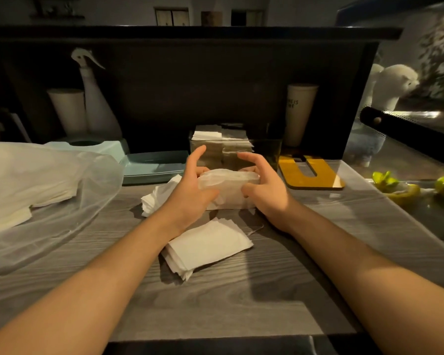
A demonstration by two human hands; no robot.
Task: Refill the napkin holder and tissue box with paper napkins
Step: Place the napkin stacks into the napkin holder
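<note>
Two bare forearms reach forward over the grey wood-grain counter, converging on one bundle of napkins at mid-counter.

Left hand: palm turned inward against the bundle's left end. Thumb lies across the near face; index finger lifted and extended upward, off the bundle. The other fingers sit behind it and are hidden.

Right hand: mirrors the left at the bundle's right end. Thumb presses the near face, fingers arched wide over the top, fingertips hovering near the upper edge. Contact of these fingertips: cannot tell.

Bundle looks wrapped in thin clear film, held between both hands just above or on the counter; which, cannot tell.

Clear napkin holder stands just behind the hands, white napkins already stacked inside its left part. Light blue tissue box sits left of it, with a matching lid or tray beside it.

Loose stack of folded napkins lies on the counter below the left wrist; another pile left of that hand. Large clear plastic bag with more napkins at far left. Yellow acrylic piece right of the holder.
</note>
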